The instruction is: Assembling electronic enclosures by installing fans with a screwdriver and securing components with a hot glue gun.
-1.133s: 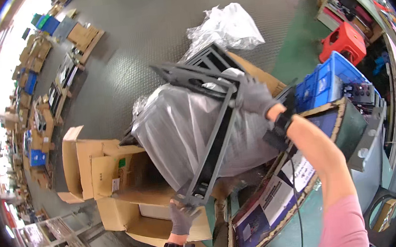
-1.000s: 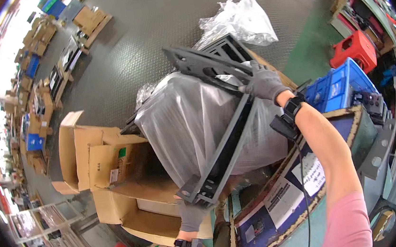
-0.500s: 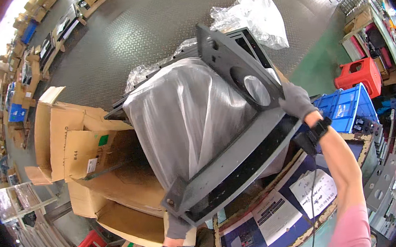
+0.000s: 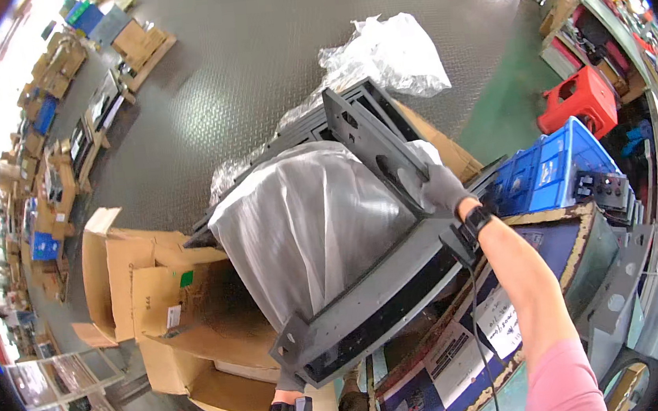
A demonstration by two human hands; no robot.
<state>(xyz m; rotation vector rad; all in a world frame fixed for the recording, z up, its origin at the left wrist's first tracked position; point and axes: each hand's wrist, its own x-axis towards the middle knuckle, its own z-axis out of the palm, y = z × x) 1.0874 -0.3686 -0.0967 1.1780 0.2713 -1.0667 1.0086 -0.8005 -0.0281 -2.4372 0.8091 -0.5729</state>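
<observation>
While the matt dark frame [image 4: 376, 280], its end plate pierced by a rounded hole, slants over a bundle [image 4: 314, 215] in creased translucent plastic, the right hand [image 4: 443, 186] clasps its upper corner; the left hand [image 4: 289, 379], largely hidden beneath the lower end, has a grip I cannot tell. A cardboard carton [image 4: 151, 295] bears green and white labels; printed and handwritten sheets [image 4: 455, 361] lie nearby.

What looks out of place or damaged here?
Crumpled plastic lies loose on the floor ahead, like discarded wrapping. The bench edge looks ragged, perhaps worn. The held black frame shows no obvious damage.
</observation>
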